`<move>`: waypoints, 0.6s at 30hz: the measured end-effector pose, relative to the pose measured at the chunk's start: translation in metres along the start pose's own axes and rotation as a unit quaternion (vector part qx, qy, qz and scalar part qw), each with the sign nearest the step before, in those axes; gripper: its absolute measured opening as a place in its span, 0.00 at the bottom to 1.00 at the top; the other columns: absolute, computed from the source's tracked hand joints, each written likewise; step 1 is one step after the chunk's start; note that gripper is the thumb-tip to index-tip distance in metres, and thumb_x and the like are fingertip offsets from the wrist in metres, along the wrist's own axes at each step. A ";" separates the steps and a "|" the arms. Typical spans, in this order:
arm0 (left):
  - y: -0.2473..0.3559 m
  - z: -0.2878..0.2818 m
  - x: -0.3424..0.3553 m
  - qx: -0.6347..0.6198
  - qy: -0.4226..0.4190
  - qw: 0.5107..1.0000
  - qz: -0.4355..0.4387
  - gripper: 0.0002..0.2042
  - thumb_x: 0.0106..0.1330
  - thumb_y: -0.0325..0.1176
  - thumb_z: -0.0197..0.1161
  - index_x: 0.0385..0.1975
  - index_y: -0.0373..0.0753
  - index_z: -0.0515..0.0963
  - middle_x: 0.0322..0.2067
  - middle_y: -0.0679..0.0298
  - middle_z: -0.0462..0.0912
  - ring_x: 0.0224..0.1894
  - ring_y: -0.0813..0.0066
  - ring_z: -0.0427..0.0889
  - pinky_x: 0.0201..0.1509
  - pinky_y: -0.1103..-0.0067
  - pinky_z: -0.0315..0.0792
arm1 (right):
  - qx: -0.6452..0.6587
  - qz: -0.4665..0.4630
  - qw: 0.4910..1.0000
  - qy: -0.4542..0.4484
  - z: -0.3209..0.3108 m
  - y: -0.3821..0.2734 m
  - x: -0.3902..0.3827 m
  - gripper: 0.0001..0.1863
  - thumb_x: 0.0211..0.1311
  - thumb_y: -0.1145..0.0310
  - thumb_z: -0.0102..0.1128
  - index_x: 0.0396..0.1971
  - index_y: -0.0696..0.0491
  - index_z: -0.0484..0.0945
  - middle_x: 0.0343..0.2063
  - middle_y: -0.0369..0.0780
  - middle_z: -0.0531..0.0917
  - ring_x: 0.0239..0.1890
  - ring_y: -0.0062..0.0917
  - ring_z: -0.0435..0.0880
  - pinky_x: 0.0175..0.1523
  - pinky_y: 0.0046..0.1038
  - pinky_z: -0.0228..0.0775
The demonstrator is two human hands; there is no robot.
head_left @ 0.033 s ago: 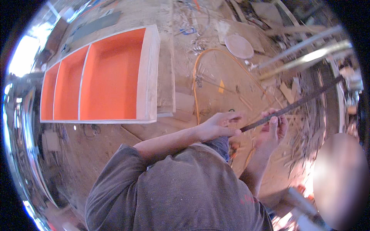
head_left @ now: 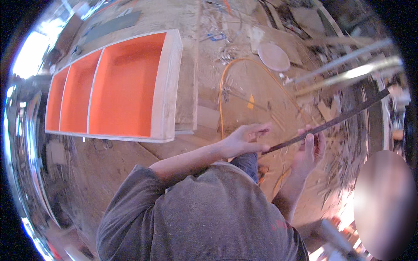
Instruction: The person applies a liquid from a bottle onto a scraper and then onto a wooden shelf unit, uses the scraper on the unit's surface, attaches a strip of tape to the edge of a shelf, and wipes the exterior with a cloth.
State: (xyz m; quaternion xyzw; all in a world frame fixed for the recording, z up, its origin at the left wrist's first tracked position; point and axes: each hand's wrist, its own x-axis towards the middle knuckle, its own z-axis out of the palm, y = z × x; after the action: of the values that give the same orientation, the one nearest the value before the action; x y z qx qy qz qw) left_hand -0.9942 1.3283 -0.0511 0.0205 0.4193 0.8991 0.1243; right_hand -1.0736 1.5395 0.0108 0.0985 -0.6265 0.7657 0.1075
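A long, narrow dark strip [head_left: 344, 115] runs diagonally from beside my left hand toward the upper right. My right hand [head_left: 311, 148] grips it partway along, thumb upward. The fingers of my left hand [head_left: 248, 139] are spread and curved, with the thumb at or very near the strip's lower end; whether they touch, I cannot tell. To the left lies a wooden case [head_left: 163, 89] with a pale frame and three orange-painted compartments of different widths.
An orange hose or cable [head_left: 222, 82] loops over the dusty floor among wood scraps [head_left: 326, 113]. A pale oval board [head_left: 273, 56] lies farther back. Long rails [head_left: 344, 61] cross the upper right, and a cluttered bright edge runs along the far left.
The strip's lower end and my left hand have shifted slightly left, the strip end also a little downward. The surroundings sit slightly differently in the view.
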 end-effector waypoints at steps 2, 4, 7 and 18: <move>0.019 -0.029 0.045 0.066 0.046 0.996 0.037 0.44 0.60 0.38 0.78 0.73 0.29 0.62 0.68 0.57 0.72 0.72 0.68 0.67 0.77 0.69 0.58 | -0.113 0.046 0.990 -0.072 -0.042 0.039 0.070 0.18 0.67 0.74 0.68 0.56 0.56 0.81 0.45 0.41 0.86 0.47 0.25 0.85 0.55 0.29 0.78; 0.035 -0.053 0.089 0.103 0.098 0.986 0.091 0.44 0.59 0.36 0.79 0.73 0.29 0.62 0.68 0.56 0.73 0.71 0.67 0.69 0.76 0.69 0.60 | -0.208 0.088 0.962 -0.151 -0.068 0.063 0.138 0.18 0.63 0.75 0.71 0.53 0.57 0.83 0.43 0.39 0.87 0.45 0.23 0.85 0.53 0.26 0.78; 0.058 -0.065 0.138 0.092 0.156 0.966 0.186 0.42 0.58 0.31 0.79 0.72 0.29 0.64 0.68 0.54 0.72 0.70 0.66 0.71 0.75 0.69 0.65 | -0.223 0.142 0.927 -0.267 -0.061 0.093 0.222 0.18 0.55 0.76 0.77 0.48 0.56 0.88 0.38 0.38 0.88 0.41 0.21 0.86 0.48 0.24 0.78; 0.097 -0.037 0.246 -0.039 0.376 0.853 0.360 0.28 0.64 0.27 0.73 0.64 0.30 0.75 0.56 0.51 0.84 0.58 0.61 0.83 0.69 0.66 0.73 | -0.299 0.039 0.730 -0.614 0.037 0.133 0.391 0.19 0.53 0.75 0.77 0.47 0.57 0.88 0.39 0.41 0.88 0.43 0.24 0.85 0.51 0.27 0.77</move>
State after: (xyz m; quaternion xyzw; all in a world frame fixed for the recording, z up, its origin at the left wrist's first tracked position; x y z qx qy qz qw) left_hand -1.2582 1.2995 -0.0181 -0.1745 0.3618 0.8356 -0.3746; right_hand -1.4857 1.4940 0.0046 0.4853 -0.7558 0.3155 -0.3062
